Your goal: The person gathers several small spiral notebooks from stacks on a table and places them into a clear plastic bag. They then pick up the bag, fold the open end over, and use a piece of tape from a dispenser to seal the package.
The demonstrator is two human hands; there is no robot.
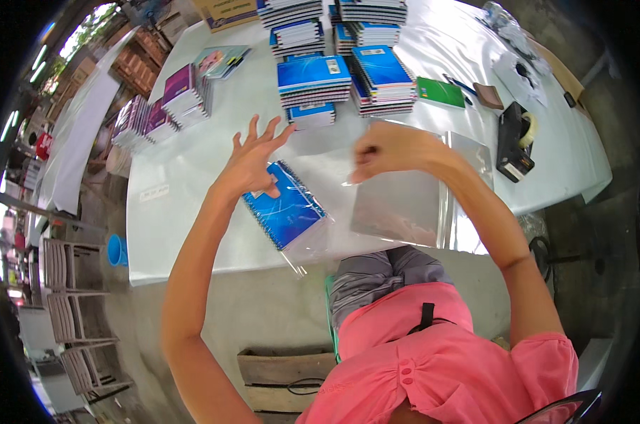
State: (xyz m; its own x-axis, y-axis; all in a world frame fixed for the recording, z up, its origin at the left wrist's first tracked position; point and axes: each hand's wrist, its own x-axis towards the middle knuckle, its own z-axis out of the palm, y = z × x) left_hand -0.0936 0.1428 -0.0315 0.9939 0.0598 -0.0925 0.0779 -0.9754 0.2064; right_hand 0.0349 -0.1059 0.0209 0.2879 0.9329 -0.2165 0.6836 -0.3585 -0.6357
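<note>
A blue spiral notebook [286, 210] lies slanted near the table's front edge, with clear plastic film [307, 245] sticking out past its lower end. My left hand [250, 164] is over the notebook's upper left part, fingers spread and thumb resting on the cover. To the right, my right hand [394, 150] is closed, fingers curled in and slightly blurred. A small shiny bit shows at its fingertips, too small to name. Below that hand lies a stack of clear plastic sheets [397, 208], partly covered by my right forearm.
Stacks of blue spiral notebooks [313, 74] stand at the back middle, purple notebooks [182, 92] at the left. Right of them are a green notebook [440, 92], a brown piece [488, 96] and a black tape dispenser [512, 145]. A blue bucket [117, 250] stands beside the table [192, 240].
</note>
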